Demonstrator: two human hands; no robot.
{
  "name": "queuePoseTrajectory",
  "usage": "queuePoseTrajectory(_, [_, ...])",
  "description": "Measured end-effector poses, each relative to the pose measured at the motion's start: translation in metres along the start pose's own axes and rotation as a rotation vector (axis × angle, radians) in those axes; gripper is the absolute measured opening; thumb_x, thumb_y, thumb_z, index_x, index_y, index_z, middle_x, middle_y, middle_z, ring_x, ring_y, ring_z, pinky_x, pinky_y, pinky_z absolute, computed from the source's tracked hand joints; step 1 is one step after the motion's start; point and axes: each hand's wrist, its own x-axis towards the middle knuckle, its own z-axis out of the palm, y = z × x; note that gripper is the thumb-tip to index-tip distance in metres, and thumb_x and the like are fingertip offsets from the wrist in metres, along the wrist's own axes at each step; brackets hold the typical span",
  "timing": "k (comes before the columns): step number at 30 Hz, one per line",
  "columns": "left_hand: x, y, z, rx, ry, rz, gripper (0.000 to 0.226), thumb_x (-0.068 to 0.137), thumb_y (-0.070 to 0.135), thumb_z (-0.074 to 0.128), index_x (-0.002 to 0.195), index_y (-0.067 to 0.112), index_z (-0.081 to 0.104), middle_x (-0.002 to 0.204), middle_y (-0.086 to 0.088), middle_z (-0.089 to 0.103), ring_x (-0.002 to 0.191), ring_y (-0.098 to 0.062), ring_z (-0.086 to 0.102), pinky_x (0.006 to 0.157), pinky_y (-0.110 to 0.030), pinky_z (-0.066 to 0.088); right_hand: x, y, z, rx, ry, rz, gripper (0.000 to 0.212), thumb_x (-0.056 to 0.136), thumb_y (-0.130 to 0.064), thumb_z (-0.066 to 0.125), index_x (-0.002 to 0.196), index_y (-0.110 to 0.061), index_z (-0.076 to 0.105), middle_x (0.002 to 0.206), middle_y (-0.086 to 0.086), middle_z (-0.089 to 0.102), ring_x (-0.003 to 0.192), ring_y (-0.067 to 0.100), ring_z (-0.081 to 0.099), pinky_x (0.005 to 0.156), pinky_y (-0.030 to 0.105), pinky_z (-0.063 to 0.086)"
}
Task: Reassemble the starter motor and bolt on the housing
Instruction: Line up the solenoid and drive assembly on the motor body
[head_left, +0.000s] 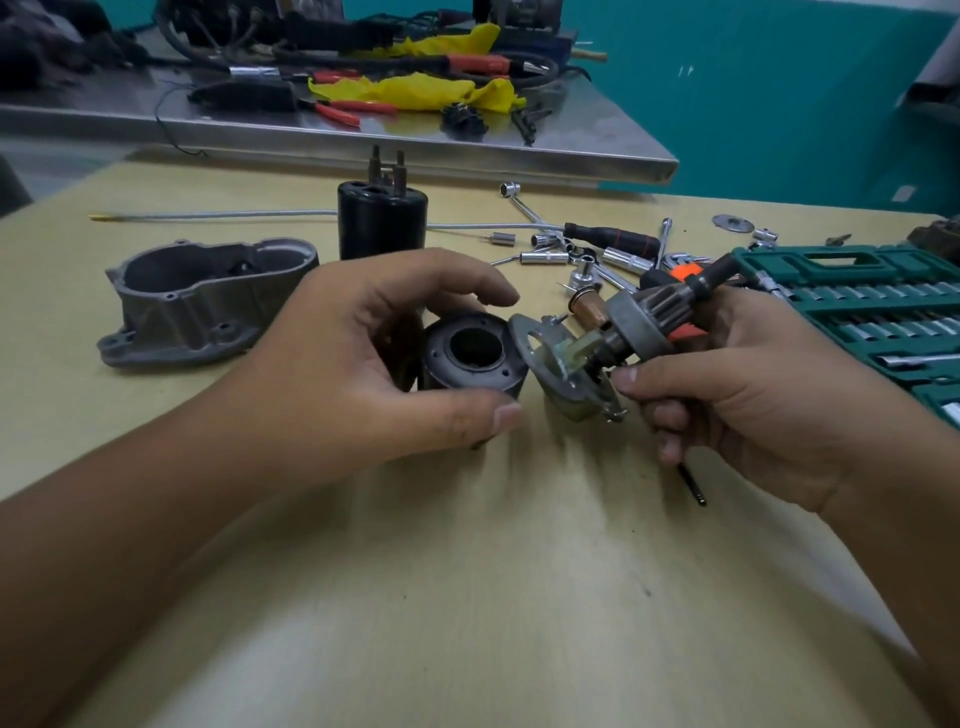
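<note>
Misalignment is the main risk: left hand (363, 353) grips the dark cylindrical motor body (467, 358) lying on its side on the tan bench (467, 597), bore facing right, while right hand (748, 389) holds the shaft assembly (597, 348) tilted, its flat plate end just beside the bore but apart from it. If the plate goes in cocked, I judge it could bind or bend the small tabs at its rim; the assembly looks greasy and could slip from the fingers (631, 376), which are curled round it. A thin dark rod (691, 483) sticks out under the right hand; cannot tell if it is gripped. Motor body: matt black steel ring face with small holes. Plate: dull grey metal, roughly round, with a pale plastic block; behind it a toothed pinion and a dark shaft. Cast aluminium housing (202, 301), rough grey, open cavity, sits well left, not yet bolted on. Black solenoid can (382, 218) stands upright behind. Chrome sockets (545, 257) are scattered near a green socket case (857, 301).
</note>
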Motion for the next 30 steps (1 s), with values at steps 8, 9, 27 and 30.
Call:
queuePoseTrajectory(8, [0.001, -0.004, 0.002, 0.021, -0.037, 0.02, 0.065, 0.071, 0.046, 0.083, 0.129, 0.027, 0.061, 0.115, 0.0, 0.072, 0.11, -0.022, 0.07, 0.077, -0.038, 0.064, 0.0, 0.001, 0.004, 0.062, -0.032, -0.043, 0.026, 0.079, 0.018, 0.067, 0.096, -0.001, 0.064, 0.067, 0.01, 0.057, 0.038, 0.011, 0.043, 0.037, 0.024, 0.043])
queuePoseTrajectory(9, [0.001, -0.004, 0.002, 0.021, -0.038, 0.02, 0.065, 0.071, 0.046, 0.083, 0.129, 0.026, 0.061, 0.115, 0.0, 0.072, 0.11, -0.022, 0.07, 0.075, -0.039, 0.064, -0.001, 0.0, 0.004, 0.061, -0.025, -0.06, 0.026, 0.077, 0.018, 0.068, 0.094, -0.002, 0.065, 0.069, 0.013, 0.058, 0.038, 0.011, 0.043, 0.037, 0.024, 0.043])
queuePoseTrajectory(27, [0.002, -0.006, 0.016, -0.014, -0.001, 0.083, 0.034, 0.08, 0.039, 0.075, 0.105, 0.018, 0.063, 0.1, 0.0, 0.068, 0.051, -0.031, 0.055, 0.039, -0.041, 0.045, -0.009, -0.012, 0.003, -0.011, 0.015, -0.251, 0.046, 0.076, 0.023, 0.07, 0.114, -0.003, 0.066, 0.066, 0.013, 0.061, 0.035, 0.015, 0.041, 0.039, 0.029, 0.049])
queuePoseTrajectory(30, [0.001, -0.009, 0.014, -0.065, 0.016, 0.063, 0.034, 0.08, 0.036, 0.076, 0.104, 0.016, 0.062, 0.102, 0.001, 0.072, 0.048, -0.035, 0.052, 0.035, -0.041, 0.043, -0.009, -0.012, 0.002, -0.019, 0.009, -0.251, 0.051, 0.076, 0.022, 0.07, 0.122, -0.001, 0.064, 0.066, 0.012, 0.062, 0.036, 0.014, 0.042, 0.039, 0.03, 0.049])
